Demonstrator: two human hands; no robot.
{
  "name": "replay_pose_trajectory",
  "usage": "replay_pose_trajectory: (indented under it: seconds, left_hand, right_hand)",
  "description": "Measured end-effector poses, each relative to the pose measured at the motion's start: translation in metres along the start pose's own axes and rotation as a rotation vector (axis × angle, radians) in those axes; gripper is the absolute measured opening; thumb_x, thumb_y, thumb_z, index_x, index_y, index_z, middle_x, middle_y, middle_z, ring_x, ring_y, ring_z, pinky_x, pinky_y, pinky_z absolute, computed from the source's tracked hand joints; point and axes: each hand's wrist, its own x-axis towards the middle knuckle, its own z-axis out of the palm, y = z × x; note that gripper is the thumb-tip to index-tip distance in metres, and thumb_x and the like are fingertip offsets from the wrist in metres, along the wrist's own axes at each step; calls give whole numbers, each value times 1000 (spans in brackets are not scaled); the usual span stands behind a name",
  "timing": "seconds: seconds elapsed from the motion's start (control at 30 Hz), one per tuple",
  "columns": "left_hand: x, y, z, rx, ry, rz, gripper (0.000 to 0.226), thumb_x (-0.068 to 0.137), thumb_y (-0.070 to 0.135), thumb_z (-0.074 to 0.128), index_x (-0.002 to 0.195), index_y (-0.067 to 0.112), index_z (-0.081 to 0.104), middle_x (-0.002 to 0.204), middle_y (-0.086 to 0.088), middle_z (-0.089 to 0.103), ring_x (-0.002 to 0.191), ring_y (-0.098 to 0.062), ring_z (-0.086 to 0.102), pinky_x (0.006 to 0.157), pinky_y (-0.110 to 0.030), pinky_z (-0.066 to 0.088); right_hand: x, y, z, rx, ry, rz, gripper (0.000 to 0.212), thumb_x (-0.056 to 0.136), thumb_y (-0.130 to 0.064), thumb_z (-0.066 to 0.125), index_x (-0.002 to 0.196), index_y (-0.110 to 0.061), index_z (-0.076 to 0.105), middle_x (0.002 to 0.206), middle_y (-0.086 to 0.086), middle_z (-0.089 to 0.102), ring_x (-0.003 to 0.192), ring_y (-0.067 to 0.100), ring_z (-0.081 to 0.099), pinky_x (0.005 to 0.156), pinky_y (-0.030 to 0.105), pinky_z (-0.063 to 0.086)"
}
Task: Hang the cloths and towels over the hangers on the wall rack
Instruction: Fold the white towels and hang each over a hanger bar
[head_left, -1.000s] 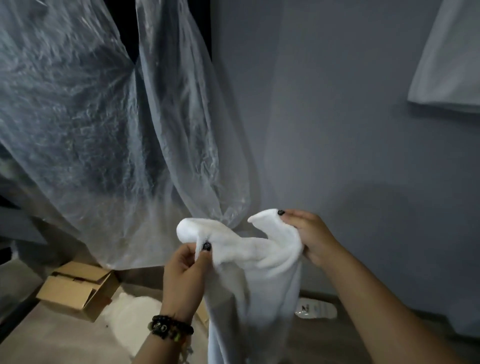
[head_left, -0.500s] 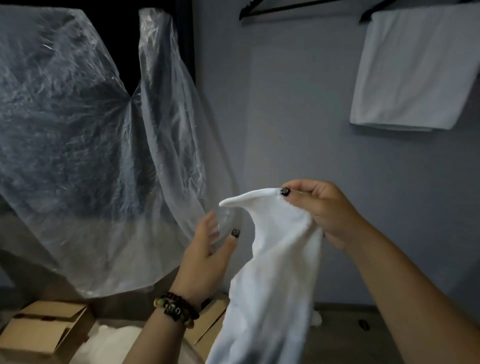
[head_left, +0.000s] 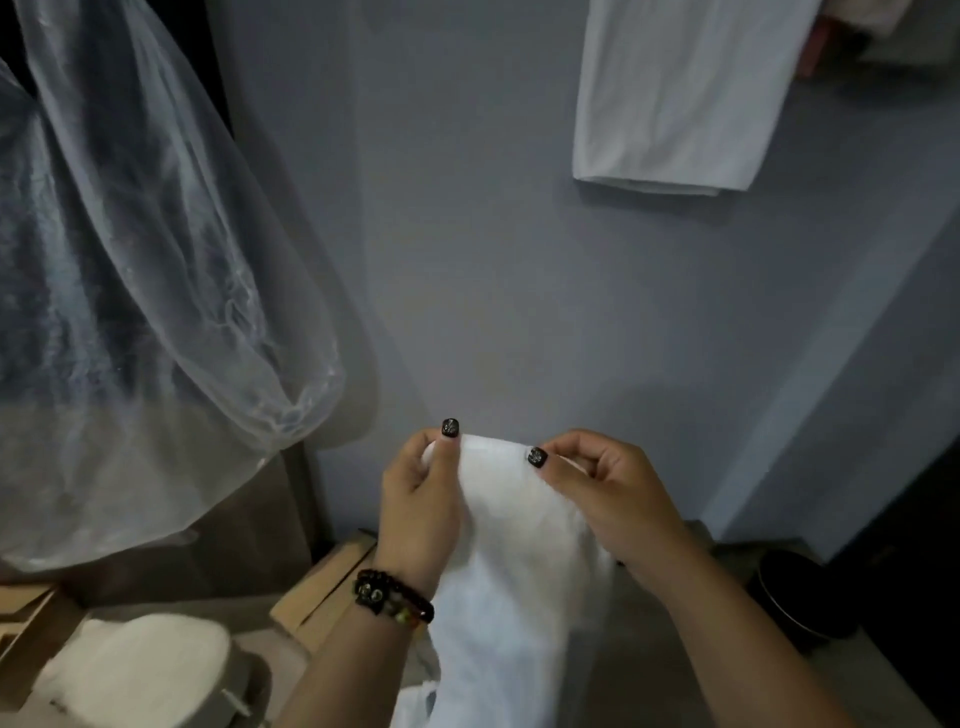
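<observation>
**Inspector:** While both hands hold it up, the white towel (head_left: 511, 561) hangs before the grey wall (head_left: 467, 286). Grip status: the left hand (head_left: 415, 514) and right hand (head_left: 608, 499) each pinch the top edge, thumb over cloth, close together; the rest drapes down between the forearms.

**Assistant:** Risks from here?

**Inspector:** The pinches sit near each other on a narrow, bunched stretch. My judgement: raised like this, the towel could go over a hanger crumpled or lopsided, then slide off by its heavier side. A thumb-tip hold may also slip under the weight.

**Assistant:** Surroundings?

**Inspector:** One hung towel (head_left: 675, 98) already hangs upper right; no hanger or rack shows in this view, so free space cannot be confirmed. A clear plastic sheet (head_left: 140, 270) hangs at left, near enough to snag a raised corner. Below: cardboard boxes (head_left: 322, 592), a white pile (head_left: 135, 670) of further cloth lower left, and a dark round container (head_left: 800, 597) on the floor at right.
</observation>
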Motion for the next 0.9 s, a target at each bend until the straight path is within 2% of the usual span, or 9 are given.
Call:
replay_pose_trajectory:
  seconds: [0.1,0.17,0.27,0.37,0.5,0.67,0.8,0.83,0.9]
  left_hand:
    - [-12,-12,28,-207,11,-134,32,91,40,58,68,17,54,70,-11,43,65,-25,36,60,-39,33]
    - [-15,-18,36,-289,28,-166,34,97,31,51,65,20,50,68,-10,38,65,-24,33,59,-36,32]
    - [-11,-13,25,-323,110,-160,29,100,19,45,71,15,47,68,-8,35,63,-22,35,58,-32,32]
    - [1,-3,3,-190,174,-121,17,96,18,48,85,6,52,73,-11,36,65,-24,36,56,-29,36]
    - [15,16,-25,65,237,21,14,88,28,62,76,22,61,75,-4,54,71,-19,49,66,-34,42]
    - [24,32,-28,283,143,195,8,90,22,61,95,26,66,75,0,62,53,-11,52,48,-24,42]
    - [17,17,-10,423,-25,272,12,90,33,58,96,34,68,77,16,72,58,-7,61,55,-24,48]
    - [16,12,-6,447,-88,272,18,88,36,54,95,33,70,77,21,70,61,-6,62,58,-24,48]
    - [15,4,2,456,-208,270,25,88,39,47,75,27,66,56,20,57,49,-2,49,51,-24,39]
  right_hand:
    - [-11,25,-22,-20,-68,38,45,86,-41,66,58,-10,49,58,2,30,54,11,28,46,21,24]
    - [-16,49,-29,-44,-128,89,58,82,-56,63,55,-11,39,58,-1,28,55,9,27,47,22,20]
    - [-27,92,-29,-77,-89,181,54,73,-60,62,60,-11,47,59,0,31,55,9,30,47,21,21]
    - [-31,117,-26,-39,37,306,38,89,-39,61,68,-9,55,63,6,40,56,9,37,48,19,26]
    - [-6,85,-24,-69,167,199,42,95,-19,55,59,-18,34,51,-6,24,47,5,24,47,24,20]
    - [18,26,-3,-82,180,-40,47,94,-17,57,55,-17,31,50,-9,22,47,3,21,44,19,19]
    - [25,-2,24,-134,169,-186,52,92,-20,61,51,-17,30,48,-8,21,46,4,20,44,20,20]
    - [27,-5,27,-134,180,-190,52,92,-22,62,50,-15,30,47,-8,22,47,4,20,44,21,21]
    - [30,-10,28,-129,201,-189,53,91,-26,62,50,-12,32,46,-8,24,47,6,22,44,22,22]
